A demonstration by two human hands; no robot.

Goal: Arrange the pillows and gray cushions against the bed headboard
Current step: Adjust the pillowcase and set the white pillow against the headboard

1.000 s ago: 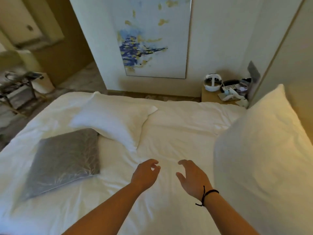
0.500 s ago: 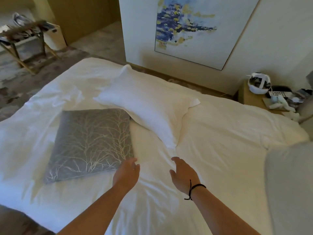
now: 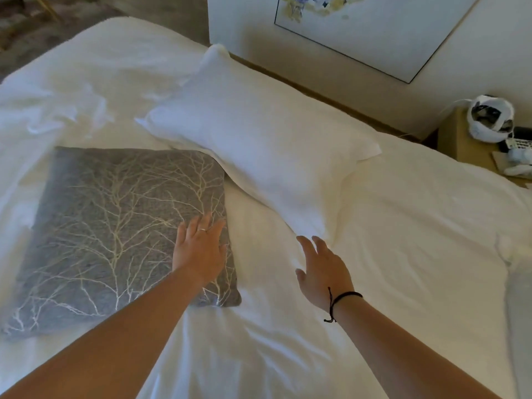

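Now left hand (image 3: 200, 251) flat, open, on gray cushion (image 3: 115, 228) right edge; right hand (image 3: 324, 267) open, empty, near white pillow (image 3: 259, 145) corner at 12 o'clock.

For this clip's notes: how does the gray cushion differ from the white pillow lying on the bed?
The gray cushion is square with a pale branch pattern; the white pillow is plain and longer. The left hand lies open over the cushion's near corner, while the right hand is open just short of the pillow's near corner. The pillow's edge overlaps the cushion's far corner. Both lie flat on the white bedding, neither yet stood up.
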